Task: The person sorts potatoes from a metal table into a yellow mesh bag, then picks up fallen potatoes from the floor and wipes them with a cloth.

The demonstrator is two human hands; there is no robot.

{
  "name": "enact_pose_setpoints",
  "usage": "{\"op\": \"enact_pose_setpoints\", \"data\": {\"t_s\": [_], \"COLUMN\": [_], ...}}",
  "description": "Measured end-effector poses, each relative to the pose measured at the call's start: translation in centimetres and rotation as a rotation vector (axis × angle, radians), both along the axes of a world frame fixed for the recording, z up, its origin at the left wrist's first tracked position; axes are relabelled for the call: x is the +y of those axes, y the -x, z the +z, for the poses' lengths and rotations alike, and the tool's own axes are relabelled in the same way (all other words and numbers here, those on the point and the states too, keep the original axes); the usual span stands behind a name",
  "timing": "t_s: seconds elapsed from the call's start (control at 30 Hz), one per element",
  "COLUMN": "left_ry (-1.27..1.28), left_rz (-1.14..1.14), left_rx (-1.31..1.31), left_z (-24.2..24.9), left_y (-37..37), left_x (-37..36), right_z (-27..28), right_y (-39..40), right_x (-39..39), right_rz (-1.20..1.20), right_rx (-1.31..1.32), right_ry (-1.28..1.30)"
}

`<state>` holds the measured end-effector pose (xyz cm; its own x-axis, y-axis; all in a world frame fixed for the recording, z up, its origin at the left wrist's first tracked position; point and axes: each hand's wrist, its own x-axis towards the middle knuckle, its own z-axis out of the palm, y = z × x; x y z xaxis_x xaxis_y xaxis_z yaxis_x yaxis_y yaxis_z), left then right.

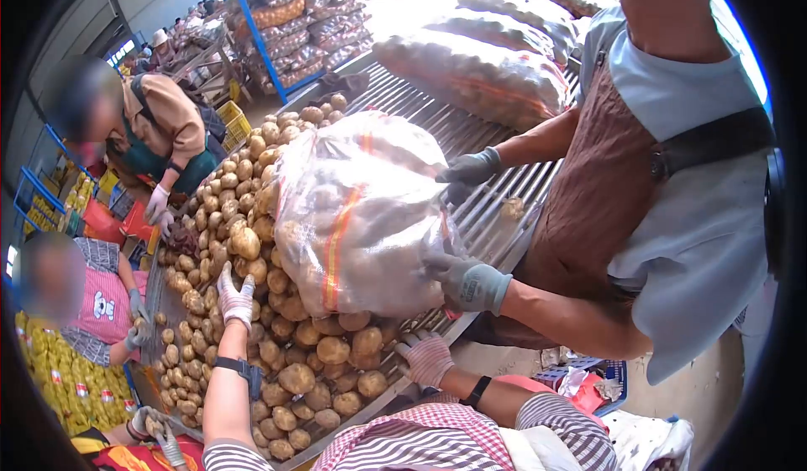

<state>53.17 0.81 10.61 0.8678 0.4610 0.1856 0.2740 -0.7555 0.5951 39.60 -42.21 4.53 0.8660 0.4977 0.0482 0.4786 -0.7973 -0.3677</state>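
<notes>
My left hand (236, 294), in a white glove with pinkish stripes, reaches over a heap of brown potatoes (332, 351). Its fingers are stretched out and the thumb stands apart; no potato shows in its grasp. By the near metal edge of the sorting table (458, 326), my right hand (424, 358) lies with fingers spread, close to potatoes at the rim. Between and beyond my hands, a big translucent mesh sack (370, 219) with an orange stripe rests on the heap. A co-worker's two grey-gloved hands (472, 284) hold the sack from the right.
Full sacks (479, 76) lie on the slatted metal rollers (395, 92) behind. Two co-workers stand across at the left, one with gloved hands (158, 204) at the potatoes. Another person's gloved hands show at bottom left. A blue crate (609, 378) stands at lower right.
</notes>
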Motion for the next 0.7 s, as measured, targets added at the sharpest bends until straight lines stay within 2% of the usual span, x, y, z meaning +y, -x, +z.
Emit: {"op": "enact_pose_setpoints", "data": {"t_s": [0.07,0.13,0.17,0.2,0.27,0.37,0.47,0.53,0.6,0.63,0.7], "left_ry": [-0.052,0.025,0.082,0.139,0.071,0.002,0.032,0.057,0.2,0.372,0.341], "left_rz": [0.005,-0.064,0.075,0.219,0.298,0.32,0.205,0.0,-0.089,-0.1,-0.197], "left_rx": [-0.109,-0.193,-0.037,0.124,0.077,0.092,0.212,0.129,0.055,0.034,-0.202], "left_z": [-2.0,-2.4,-2.3,0.3,-1.6,-0.4,1.4,0.1,-2.9,-3.4,-2.2], "left_y": [-3.3,-5.8,-6.5,-6.1,-7.4,-8.1,-9.2,-10.4,-11.4,-10.7,-7.2], "left_x": [0.2,-1.5,-2.4,-5.2,-4.6,-4.5,-1.9,1.0,3.7,3.8,1.4], "right_z": [0.4,1.4,1.6,1.5,0.9,1.0,1.3,1.6,1.4,1.4,1.1], "right_y": [0.0,-0.3,-0.3,-0.2,-0.2,-0.3,-0.4,-0.6,-0.5,-0.6,-0.7], "right_x": [0.1,0.1,0.1,0.1,0.2,0.5,0.9,1.1,1.3,1.5,1.7], "right_rz": [-0.008,-0.029,-0.015,0.006,-0.011,-0.01,-0.012,0.007,-0.029,-0.035,-0.025], "right_rx": [0.055,0.111,0.115,0.121,0.134,0.074,0.113,0.114,0.048,0.088,0.087], "right_ry": [0.029,0.056,0.068,0.084,0.096,0.079,0.121,0.114,0.134,0.142,0.134]}}
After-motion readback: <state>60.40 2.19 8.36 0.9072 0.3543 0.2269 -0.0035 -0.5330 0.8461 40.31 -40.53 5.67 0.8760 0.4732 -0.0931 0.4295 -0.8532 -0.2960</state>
